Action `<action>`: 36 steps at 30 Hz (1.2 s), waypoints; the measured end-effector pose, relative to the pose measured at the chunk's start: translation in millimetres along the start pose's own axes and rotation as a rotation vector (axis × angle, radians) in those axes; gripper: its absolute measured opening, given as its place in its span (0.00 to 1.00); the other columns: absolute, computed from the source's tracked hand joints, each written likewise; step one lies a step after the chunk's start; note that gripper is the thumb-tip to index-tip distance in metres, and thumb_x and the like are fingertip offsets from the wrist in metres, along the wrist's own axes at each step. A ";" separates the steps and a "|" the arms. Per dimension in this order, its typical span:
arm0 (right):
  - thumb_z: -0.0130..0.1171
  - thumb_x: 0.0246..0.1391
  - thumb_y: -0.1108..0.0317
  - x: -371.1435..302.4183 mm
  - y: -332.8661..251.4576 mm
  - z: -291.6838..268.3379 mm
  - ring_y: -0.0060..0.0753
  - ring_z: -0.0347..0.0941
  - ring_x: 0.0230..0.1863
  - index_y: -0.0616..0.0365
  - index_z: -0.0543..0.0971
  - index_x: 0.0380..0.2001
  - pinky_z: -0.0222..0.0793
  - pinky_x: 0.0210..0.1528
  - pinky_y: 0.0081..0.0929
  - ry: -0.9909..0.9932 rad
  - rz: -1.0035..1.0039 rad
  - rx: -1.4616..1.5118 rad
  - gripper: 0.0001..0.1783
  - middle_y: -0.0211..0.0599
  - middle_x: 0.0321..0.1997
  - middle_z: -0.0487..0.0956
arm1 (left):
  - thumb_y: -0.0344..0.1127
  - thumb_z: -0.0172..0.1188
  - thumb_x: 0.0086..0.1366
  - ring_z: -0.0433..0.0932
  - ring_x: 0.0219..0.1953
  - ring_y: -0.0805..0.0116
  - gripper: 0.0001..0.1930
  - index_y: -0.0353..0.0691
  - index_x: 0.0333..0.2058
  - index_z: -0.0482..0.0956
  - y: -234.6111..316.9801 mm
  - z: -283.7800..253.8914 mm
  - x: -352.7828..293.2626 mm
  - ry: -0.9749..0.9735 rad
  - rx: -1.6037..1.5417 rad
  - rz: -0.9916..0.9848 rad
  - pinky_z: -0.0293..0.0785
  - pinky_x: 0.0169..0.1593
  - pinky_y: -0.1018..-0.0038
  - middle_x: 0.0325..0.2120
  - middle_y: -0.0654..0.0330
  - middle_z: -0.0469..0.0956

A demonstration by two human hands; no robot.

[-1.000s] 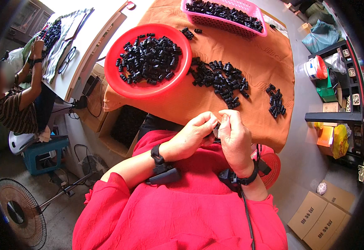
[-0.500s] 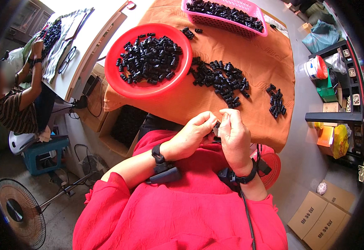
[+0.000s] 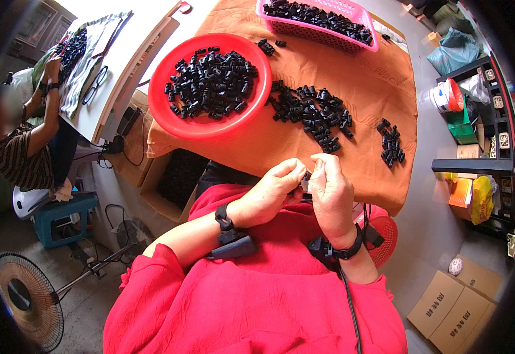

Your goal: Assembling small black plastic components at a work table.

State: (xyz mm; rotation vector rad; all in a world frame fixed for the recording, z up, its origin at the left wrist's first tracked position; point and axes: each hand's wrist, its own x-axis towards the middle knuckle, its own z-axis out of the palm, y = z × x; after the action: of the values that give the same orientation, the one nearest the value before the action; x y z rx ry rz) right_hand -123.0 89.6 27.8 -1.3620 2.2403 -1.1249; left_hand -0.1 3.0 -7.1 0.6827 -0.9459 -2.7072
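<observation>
Just off the table's near edge, my left hand (image 3: 280, 187) and my right hand (image 3: 332, 192) meet with fingers pinched around a small black plastic part (image 3: 306, 176). Most of that part is covered by the fingers, so its exact shape cannot be made out. Beyond my hands, a loose pile of similar black plastic parts (image 3: 319, 118) lies on the orange tablecloth (image 3: 239, 153). A smaller group of them (image 3: 391, 143) lies to the right. At the left, a round red tray (image 3: 160, 88) holds a heap of these parts.
A pink basket (image 3: 322, 29) full of black parts stands at the far edge. Below the table's left side is an open cardboard box (image 3: 151, 192). A co-worker (image 3: 27, 130) sits at a white table on the left. A fan (image 3: 27, 301) stands lower left, shelves (image 3: 473, 167) at right.
</observation>
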 end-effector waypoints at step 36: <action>0.52 0.61 0.72 -2.6 0.5 3.5 0.51 0.79 0.26 0.57 0.73 0.45 0.71 0.26 0.43 0.063 -0.004 -0.038 0.09 0.49 0.23 0.78 | 0.45 0.47 0.75 0.63 0.26 0.82 0.12 0.46 0.36 0.71 -1.3 2.2 1.2 0.036 0.035 0.028 0.61 0.30 0.83 0.27 0.71 0.69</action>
State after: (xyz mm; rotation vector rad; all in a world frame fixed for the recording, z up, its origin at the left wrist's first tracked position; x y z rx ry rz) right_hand -119.9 90.3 24.8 -1.3639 2.3156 -1.1471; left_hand -2.3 4.8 -6.9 0.7170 -0.9894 -2.6506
